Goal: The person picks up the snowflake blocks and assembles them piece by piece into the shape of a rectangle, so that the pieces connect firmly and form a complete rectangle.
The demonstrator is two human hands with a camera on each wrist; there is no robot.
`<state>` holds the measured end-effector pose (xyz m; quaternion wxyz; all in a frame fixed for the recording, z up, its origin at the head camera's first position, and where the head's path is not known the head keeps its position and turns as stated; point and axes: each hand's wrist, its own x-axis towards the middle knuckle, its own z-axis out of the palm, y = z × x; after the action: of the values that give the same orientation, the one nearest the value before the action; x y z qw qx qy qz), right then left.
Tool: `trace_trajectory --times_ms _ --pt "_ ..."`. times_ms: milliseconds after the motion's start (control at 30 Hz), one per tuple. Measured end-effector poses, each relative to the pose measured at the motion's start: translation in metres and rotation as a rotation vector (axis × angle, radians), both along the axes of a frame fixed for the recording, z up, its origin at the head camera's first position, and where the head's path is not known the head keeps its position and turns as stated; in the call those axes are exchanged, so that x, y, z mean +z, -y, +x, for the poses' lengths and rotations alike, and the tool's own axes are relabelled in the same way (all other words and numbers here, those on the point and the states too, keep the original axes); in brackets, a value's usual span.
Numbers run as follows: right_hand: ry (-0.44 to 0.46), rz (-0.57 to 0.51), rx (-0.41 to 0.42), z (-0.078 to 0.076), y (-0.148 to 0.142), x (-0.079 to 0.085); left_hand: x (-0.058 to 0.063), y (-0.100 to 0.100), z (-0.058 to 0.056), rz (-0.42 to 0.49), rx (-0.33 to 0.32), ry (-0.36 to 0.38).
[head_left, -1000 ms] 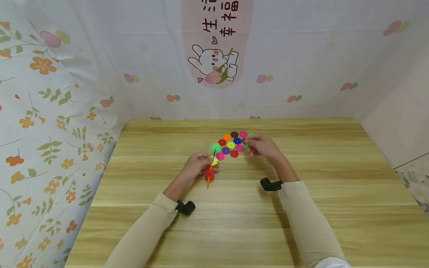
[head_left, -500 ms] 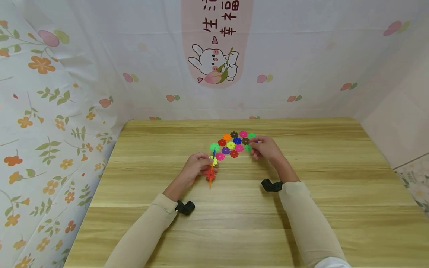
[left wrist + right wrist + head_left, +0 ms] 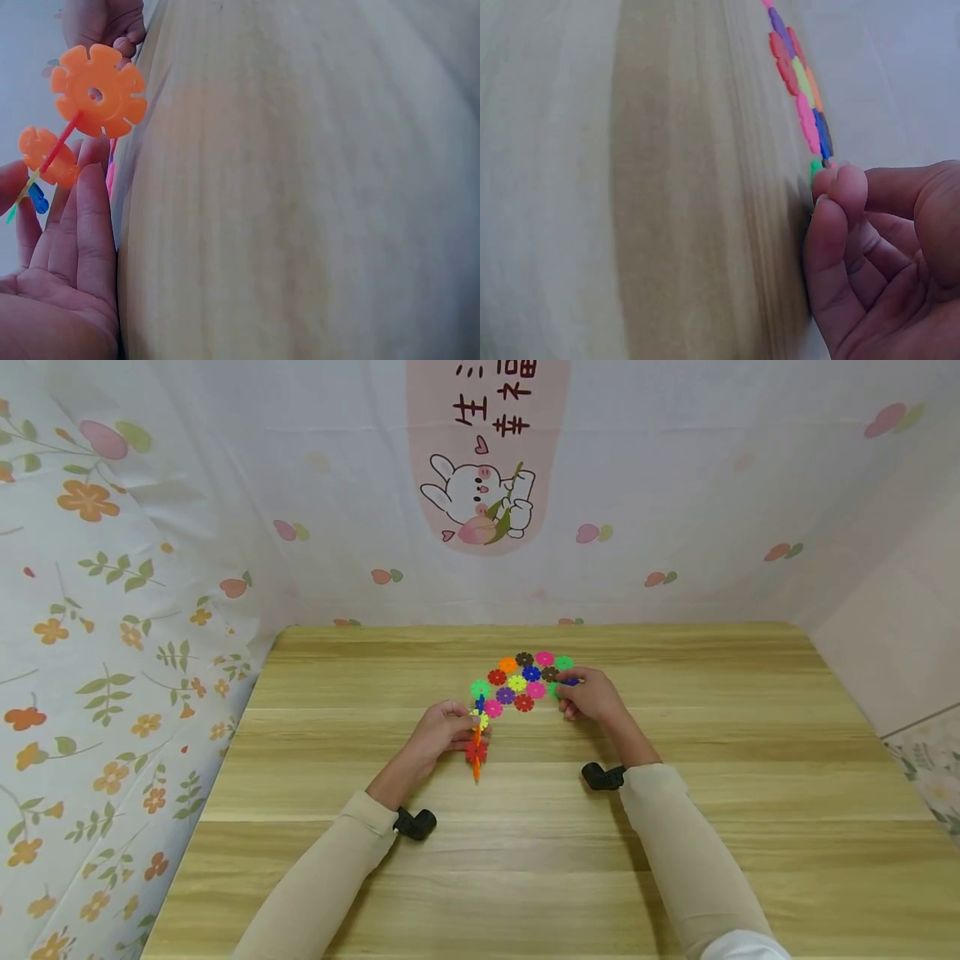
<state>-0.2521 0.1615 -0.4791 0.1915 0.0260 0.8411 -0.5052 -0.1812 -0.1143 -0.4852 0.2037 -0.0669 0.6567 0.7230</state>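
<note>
My left hand (image 3: 441, 728) pinches a joined chain of notched plastic discs by its yellow disc (image 3: 482, 721). A red disc (image 3: 476, 752) and edge-on orange ones hang nearer me; a blue piece (image 3: 481, 702) points away. The left wrist view shows two orange discs (image 3: 99, 91) above the open-looking palm. My right hand (image 3: 594, 695) reaches to the right end of the loose discs, beside a brown disc (image 3: 551, 674) and over part of a green one (image 3: 553, 690). Part of a blue disc (image 3: 572, 682) shows by its fingers. Its fingertips meet in the right wrist view; anything between them is hidden.
Several loose discs lie close together on the wooden table (image 3: 525, 860), among them an orange (image 3: 508, 665), a purple (image 3: 506, 696) and a red one (image 3: 524, 702). A patterned cloth (image 3: 337, 527) hangs behind the table's far edge. Black cameras sit on both wrists.
The left-hand chain has swung slightly right at its near end and turned, showing more edge. My right hand has slid a little right off the brown disc, uncovering it and part of a blue disc.
</note>
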Motion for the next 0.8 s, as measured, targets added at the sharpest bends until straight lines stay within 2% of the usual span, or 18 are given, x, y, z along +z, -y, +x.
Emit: trace_trajectory --times_ms 500,800 --pt "0.002 0.071 -0.012 0.0028 0.0085 0.0041 0.0004 0.0006 0.0007 0.008 -0.016 -0.008" --pt "-0.001 0.090 0.031 0.0014 0.0069 0.0053 0.0030 0.0010 0.0005 -0.008 -0.017 -0.007"
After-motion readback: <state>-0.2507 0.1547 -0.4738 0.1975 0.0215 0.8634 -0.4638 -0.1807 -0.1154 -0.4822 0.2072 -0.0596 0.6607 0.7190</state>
